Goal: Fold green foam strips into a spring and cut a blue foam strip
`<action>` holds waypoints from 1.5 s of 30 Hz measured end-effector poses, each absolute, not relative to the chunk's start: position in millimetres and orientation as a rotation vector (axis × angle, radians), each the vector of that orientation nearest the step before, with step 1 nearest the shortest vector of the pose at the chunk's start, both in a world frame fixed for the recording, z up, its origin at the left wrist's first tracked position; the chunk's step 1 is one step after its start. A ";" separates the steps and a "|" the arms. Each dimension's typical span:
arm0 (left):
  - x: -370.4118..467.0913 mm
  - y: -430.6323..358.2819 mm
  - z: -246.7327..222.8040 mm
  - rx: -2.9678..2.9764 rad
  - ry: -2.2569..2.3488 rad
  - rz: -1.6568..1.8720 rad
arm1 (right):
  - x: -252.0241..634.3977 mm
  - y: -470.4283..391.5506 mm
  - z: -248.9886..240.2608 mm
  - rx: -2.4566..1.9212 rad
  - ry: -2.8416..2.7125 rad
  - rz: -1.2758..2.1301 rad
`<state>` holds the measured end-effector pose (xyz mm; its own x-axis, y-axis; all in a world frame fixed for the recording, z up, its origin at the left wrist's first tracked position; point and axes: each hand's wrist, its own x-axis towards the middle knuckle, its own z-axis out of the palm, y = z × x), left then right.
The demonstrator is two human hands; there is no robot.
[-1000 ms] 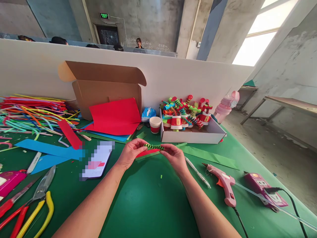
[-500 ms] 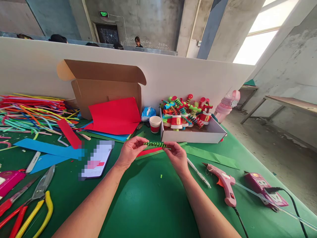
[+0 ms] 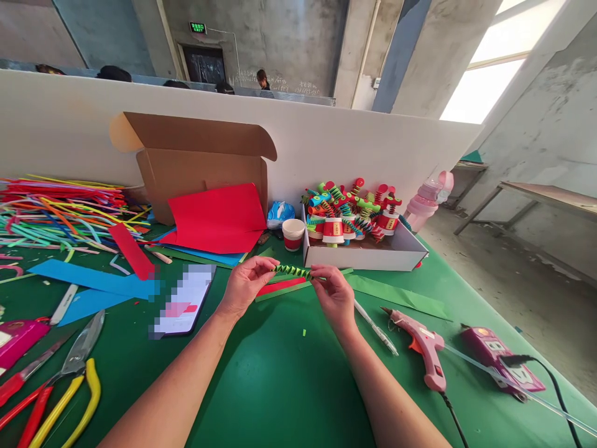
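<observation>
A green folded paper spring (image 3: 292, 270) is stretched level between my two hands, above the green table. My left hand (image 3: 245, 283) pinches its left end between thumb and fingers. At the other end, my right hand (image 3: 334, 295) is closed on it in the same way. Beneath the spring lie red paper strips (image 3: 282, 285) and green paper strips, partly hidden by my hands. Just right of my right hand rests a white pen (image 3: 375, 328). A green paper strip (image 3: 398, 295) runs off to the right behind it.
A white box (image 3: 366, 257) holds several paper-cup figures. Beside it stands a paper cup (image 3: 293, 234). At right lie a pink glue gun (image 3: 422, 346) and a purple device (image 3: 499, 359). To the left are a phone (image 3: 184, 300), shears (image 3: 77, 361), blue strips (image 3: 96, 280) and pipe cleaners (image 3: 69, 214).
The paper spring has turned slightly, its folds showing more plainly and its right end sitting a little lower. Both hands keep hold of it and have barely moved.
</observation>
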<state>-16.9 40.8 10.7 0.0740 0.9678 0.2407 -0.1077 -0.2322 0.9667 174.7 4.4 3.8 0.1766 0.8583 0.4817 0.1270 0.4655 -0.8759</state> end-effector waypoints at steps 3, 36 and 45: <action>-16.1 40.6 11.3 1.385 0.970 1.378 | 173.8 2.8 4.7 -1.003 -1.325 0.633; -6.2 39.6 -1.2 1.490 0.963 1.132 | 166.7 8.4 -14.5 -1.051 -1.305 1.065; -8.5 38.2 5.2 1.258 0.967 1.084 | 169.8 10.9 -8.7 -1.127 -1.161 1.258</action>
<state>-8.5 38.2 5.2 0.2322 0.9724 0.0230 -0.0869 -0.0028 0.9962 169.8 10.9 -8.7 -0.0187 0.9998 0.0102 -0.0902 0.0085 -0.9959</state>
